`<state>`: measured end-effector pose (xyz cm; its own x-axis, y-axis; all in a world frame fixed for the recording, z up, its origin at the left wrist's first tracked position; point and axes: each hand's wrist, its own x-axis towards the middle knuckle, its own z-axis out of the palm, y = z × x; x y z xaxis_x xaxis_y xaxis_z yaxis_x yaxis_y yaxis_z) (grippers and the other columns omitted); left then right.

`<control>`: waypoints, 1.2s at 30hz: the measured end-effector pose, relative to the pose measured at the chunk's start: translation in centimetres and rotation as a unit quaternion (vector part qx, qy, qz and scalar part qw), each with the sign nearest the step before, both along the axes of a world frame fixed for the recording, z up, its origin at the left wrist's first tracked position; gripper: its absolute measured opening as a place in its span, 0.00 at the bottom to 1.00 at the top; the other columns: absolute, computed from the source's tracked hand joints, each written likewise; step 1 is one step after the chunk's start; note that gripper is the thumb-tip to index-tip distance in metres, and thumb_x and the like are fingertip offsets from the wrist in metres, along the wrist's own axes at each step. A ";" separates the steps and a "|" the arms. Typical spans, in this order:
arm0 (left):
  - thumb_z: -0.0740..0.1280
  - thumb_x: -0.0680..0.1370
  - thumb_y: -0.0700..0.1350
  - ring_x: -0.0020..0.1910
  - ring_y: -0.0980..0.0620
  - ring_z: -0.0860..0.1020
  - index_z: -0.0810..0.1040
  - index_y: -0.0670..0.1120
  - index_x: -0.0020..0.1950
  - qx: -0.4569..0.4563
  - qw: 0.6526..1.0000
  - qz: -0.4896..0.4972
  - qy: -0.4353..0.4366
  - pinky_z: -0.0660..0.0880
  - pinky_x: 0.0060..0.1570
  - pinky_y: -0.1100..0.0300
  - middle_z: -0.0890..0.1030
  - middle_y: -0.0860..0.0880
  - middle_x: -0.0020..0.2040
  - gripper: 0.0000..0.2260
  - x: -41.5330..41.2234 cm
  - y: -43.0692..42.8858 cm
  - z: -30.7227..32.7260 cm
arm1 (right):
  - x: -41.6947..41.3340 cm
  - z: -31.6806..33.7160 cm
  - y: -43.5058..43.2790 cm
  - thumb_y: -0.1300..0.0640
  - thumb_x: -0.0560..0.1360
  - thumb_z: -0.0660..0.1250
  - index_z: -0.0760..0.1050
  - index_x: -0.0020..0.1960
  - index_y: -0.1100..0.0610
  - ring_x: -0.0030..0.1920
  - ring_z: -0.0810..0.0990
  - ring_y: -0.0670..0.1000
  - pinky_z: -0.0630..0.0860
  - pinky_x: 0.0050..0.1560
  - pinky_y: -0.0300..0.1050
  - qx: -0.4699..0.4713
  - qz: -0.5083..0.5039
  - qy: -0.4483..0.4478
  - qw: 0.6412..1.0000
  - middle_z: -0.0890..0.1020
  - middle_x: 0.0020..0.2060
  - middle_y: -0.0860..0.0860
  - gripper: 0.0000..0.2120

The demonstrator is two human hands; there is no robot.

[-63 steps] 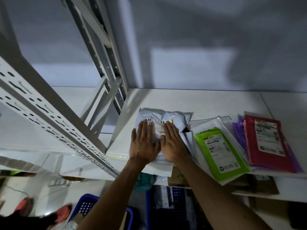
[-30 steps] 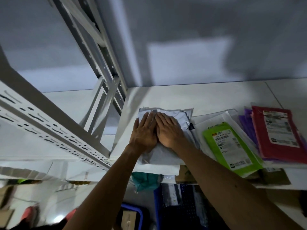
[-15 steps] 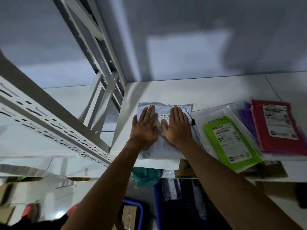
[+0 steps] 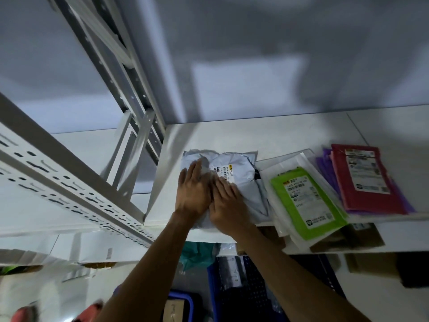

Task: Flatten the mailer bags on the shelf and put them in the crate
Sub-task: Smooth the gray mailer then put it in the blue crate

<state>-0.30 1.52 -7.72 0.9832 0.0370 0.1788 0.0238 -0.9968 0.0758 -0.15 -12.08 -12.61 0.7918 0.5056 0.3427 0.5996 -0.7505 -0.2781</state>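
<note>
Left hand and right hand have drawn together, back toward the near edge, fingers straight, pressing the crumpled pale grey plastic mailer bag, white label up, at the white shelf board's front left corner. Grey wall behind.

Two hands are here, the left hand and the right hand. On the shelf there is one grey bag, one green bag, one red bag and at least one clear bag. Some purple bags peek out too, but their number is hard to tell. Lower down are two blue crates, the big crate and the small crate.
</note>
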 end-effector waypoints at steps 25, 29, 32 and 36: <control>0.46 0.84 0.58 0.82 0.47 0.42 0.59 0.53 0.80 0.009 0.993 0.086 0.083 0.54 0.73 0.32 0.45 0.49 0.83 0.25 -4.4 -2.7 0.7 | -3.6 2.0 -5.1 0.42 0.80 0.44 0.54 0.81 0.63 0.82 0.52 0.57 0.46 0.80 0.51 -0.008 -0.122 0.131 0.984 0.54 0.81 0.60 0.36; 0.51 0.82 0.56 0.82 0.45 0.44 0.59 0.52 0.79 -0.009 0.987 0.124 0.099 0.58 0.71 0.32 0.45 0.47 0.83 0.25 -4.4 -3.1 1.1 | -4.9 3.7 -5.8 0.50 0.78 0.50 0.68 0.75 0.62 0.78 0.62 0.55 0.61 0.78 0.53 0.084 -0.101 0.121 0.984 0.67 0.77 0.58 0.29; 0.61 0.76 0.57 0.80 0.44 0.50 0.62 0.50 0.77 -0.021 0.981 0.157 0.109 0.66 0.65 0.38 0.49 0.45 0.82 0.30 -4.4 -3.7 2.1 | -6.6 4.9 -6.1 0.53 0.77 0.56 0.76 0.67 0.58 0.70 0.72 0.54 0.73 0.70 0.53 0.110 -0.066 0.097 0.987 0.76 0.68 0.55 0.22; 0.63 0.77 0.57 0.78 0.45 0.53 0.66 0.50 0.76 -0.054 0.974 0.184 0.118 0.69 0.63 0.43 0.51 0.45 0.80 0.28 -4.5 -4.7 3.9 | -8.6 5.7 -5.9 0.49 0.78 0.52 0.74 0.64 0.55 0.59 0.75 0.51 0.76 0.61 0.51 0.055 -0.014 0.149 0.987 0.77 0.60 0.52 0.21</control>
<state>-4.77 -3.18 -3.80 0.9133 0.4002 -0.0760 0.4070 -0.9043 0.1289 -8.80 -17.95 -6.92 0.8788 0.4547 0.1448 0.4587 -0.7212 -0.5191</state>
